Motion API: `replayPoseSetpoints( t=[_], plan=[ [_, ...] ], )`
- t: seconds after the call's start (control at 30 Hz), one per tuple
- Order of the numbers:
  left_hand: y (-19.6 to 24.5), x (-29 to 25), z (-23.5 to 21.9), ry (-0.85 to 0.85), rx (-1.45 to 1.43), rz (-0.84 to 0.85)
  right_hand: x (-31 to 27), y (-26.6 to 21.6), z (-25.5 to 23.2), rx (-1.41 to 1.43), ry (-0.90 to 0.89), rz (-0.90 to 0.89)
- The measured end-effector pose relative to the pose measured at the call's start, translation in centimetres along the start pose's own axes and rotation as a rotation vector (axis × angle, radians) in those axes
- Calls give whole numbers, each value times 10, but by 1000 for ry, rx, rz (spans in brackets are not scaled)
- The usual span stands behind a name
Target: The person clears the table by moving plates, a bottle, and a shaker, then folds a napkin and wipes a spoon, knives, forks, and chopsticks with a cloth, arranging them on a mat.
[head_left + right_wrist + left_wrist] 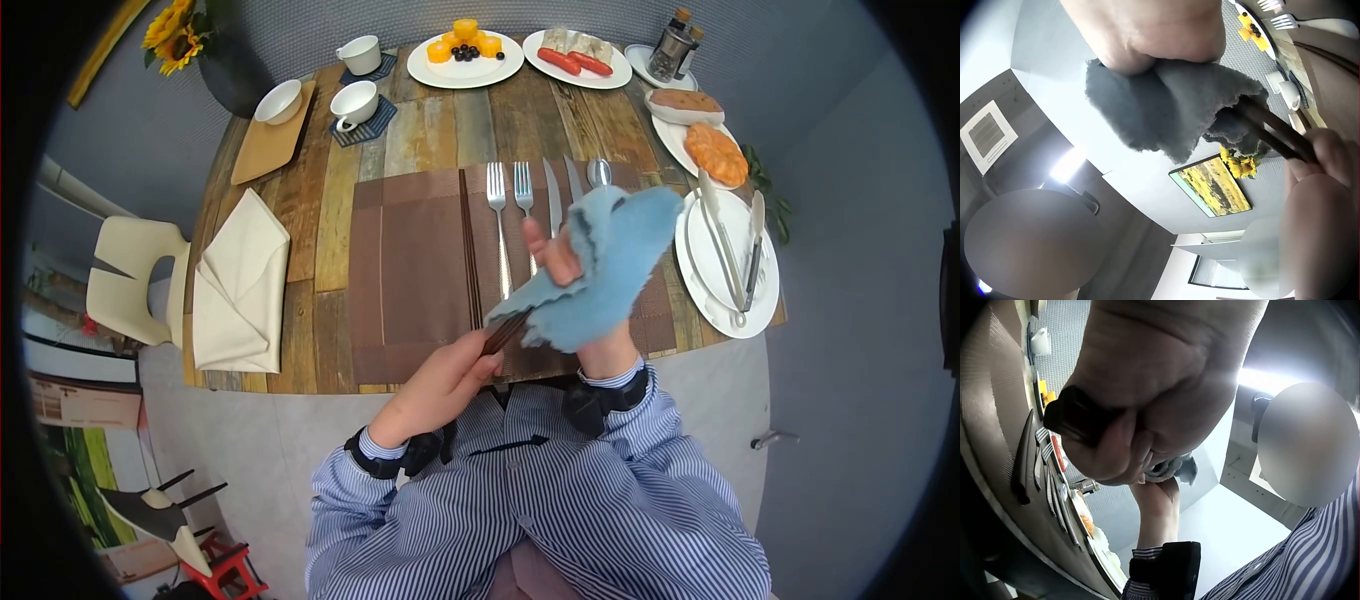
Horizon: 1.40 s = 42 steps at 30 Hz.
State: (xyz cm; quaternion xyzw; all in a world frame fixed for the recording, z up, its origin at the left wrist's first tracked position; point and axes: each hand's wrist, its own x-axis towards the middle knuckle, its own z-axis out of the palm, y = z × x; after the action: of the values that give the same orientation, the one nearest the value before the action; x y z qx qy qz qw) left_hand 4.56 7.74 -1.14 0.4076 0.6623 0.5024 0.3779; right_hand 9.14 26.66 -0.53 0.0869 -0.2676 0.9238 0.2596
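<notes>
Dark brown chopsticks (508, 332) are gripped at one end by my left hand (432, 388), just past the table's front edge. A light blue cloth (610, 275) with a ruffled edge is in my right hand (560, 262), whose fingertips show beside it. In the right wrist view the cloth (1172, 106) folds around the far ends of the held chopsticks (1282, 132); those ends are hidden. The left wrist view has the left hand (1141, 406) curled around the dark sticks. Another pair of dark chopsticks (468, 240) lies lengthwise on the brown placemat (410, 270).
Two forks (497, 195), knives (552, 190) and a spoon (599, 172) lie on the placemat. A plate with tongs (728, 250) stands right, a folded napkin (245, 290) left. Food plates, cups (354, 104) and a vase (235, 75) line the back.
</notes>
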Motion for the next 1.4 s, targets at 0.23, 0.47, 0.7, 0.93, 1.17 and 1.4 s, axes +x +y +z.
replayPoseSetpoints(
  t=[0.23,0.47,0.7,0.93,1.17,1.4],
  plan=[
    [-4,7,5,155,93,96,-22,22,-3,-228,-9,200],
    [5,7,0,103,96,11,-14,4,17,-253,262,132],
    [-10,0,0,165,176,-27,-3,-15,8,-43,158,-25],
    [-3,4,6,230,46,93,-5,-2,5,-39,-113,-46],
    [-8,10,10,208,-141,35,-19,22,4,-219,8,137],
    [-12,5,-4,-8,-735,-251,-14,24,26,-304,192,250]
  ],
)
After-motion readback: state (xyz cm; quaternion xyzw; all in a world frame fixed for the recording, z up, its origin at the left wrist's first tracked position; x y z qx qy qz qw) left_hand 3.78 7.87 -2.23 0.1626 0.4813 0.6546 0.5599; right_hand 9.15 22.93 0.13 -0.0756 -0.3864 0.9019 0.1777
